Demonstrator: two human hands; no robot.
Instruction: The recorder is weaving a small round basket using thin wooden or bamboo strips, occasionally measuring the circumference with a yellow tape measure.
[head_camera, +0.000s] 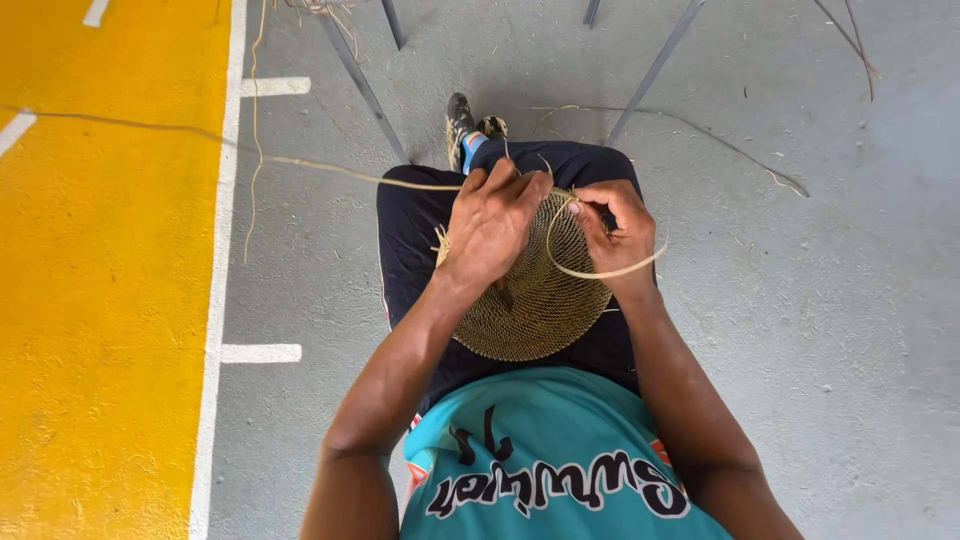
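I see the round woven disc (530, 300) lying on my lap, over dark trousers (410, 230). My left hand (490, 225) presses down on its far edge, fingers curled around the rim. My right hand (615, 225) pinches a thin pale strand (600, 272), fingers narrow, looping it beside the disc's edge.

Grey concrete floor (820, 300) w/ a yellow painted zone (100, 300) on the left, white lines (260, 352), metal legs (362, 85) up top, daylight.

Both hands (555, 225) on a round woven disc (530, 300), lap-held.
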